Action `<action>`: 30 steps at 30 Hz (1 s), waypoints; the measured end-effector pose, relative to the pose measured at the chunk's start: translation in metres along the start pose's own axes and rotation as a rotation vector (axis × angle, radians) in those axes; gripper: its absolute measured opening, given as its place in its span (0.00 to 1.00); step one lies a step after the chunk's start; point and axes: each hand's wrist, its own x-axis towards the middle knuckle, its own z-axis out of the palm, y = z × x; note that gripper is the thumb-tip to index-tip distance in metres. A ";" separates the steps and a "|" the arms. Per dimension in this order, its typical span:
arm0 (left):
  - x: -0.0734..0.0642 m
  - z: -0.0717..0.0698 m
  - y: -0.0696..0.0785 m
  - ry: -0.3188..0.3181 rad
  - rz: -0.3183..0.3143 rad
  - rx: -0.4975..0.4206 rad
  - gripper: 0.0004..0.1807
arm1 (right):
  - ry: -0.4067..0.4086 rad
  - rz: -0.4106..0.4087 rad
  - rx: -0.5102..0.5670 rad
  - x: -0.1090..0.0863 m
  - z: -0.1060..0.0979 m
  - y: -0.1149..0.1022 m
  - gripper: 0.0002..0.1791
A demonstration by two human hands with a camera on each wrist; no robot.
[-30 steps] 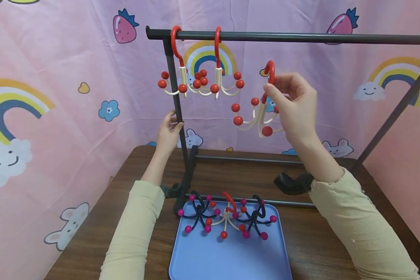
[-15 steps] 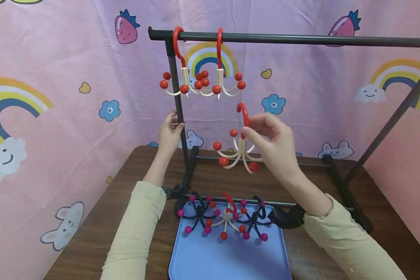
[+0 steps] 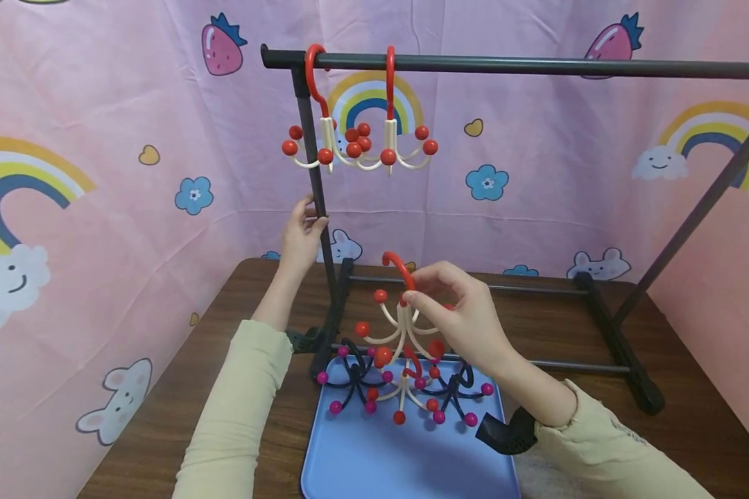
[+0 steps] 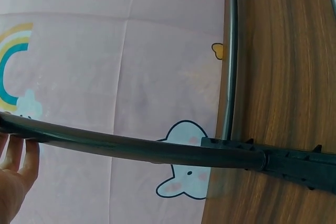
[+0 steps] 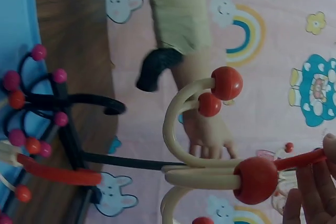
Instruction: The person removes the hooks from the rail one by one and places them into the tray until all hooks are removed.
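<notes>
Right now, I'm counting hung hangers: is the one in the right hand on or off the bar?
Off: the right hand holds the hanger by its red hook, well below the bar.

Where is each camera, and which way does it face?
Head: on the head, looking forward and down at the black rack, blue tray and held hanger; left arm and right arm show.
Left wrist: on that wrist, looking across the rack's post toward the backdrop and table; left fingers show at the edge.
Right wrist: on that wrist, looking past the held hanger; right fingers show at the edge, the left arm behind.
Shared by head and right wrist: held hanger, tray.
</notes>
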 end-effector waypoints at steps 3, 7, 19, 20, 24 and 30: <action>0.000 -0.001 0.001 0.006 0.005 0.001 0.24 | -0.044 0.013 0.015 -0.007 0.006 0.004 0.09; 0.000 -0.001 0.000 0.002 0.007 0.007 0.24 | -0.111 0.021 0.037 -0.018 0.016 0.010 0.08; 0.002 0.001 0.001 0.008 0.009 0.015 0.23 | -0.322 0.105 0.105 -0.044 0.044 0.029 0.08; 0.002 0.001 0.001 0.008 0.011 0.013 0.23 | -0.332 0.110 0.111 -0.046 0.046 0.031 0.08; 0.001 0.001 0.001 0.010 0.013 0.016 0.22 | -0.378 0.150 0.159 -0.055 0.058 0.037 0.08; 0.001 0.000 0.002 0.003 0.021 0.016 0.22 | -0.421 0.183 0.178 -0.067 0.075 0.046 0.06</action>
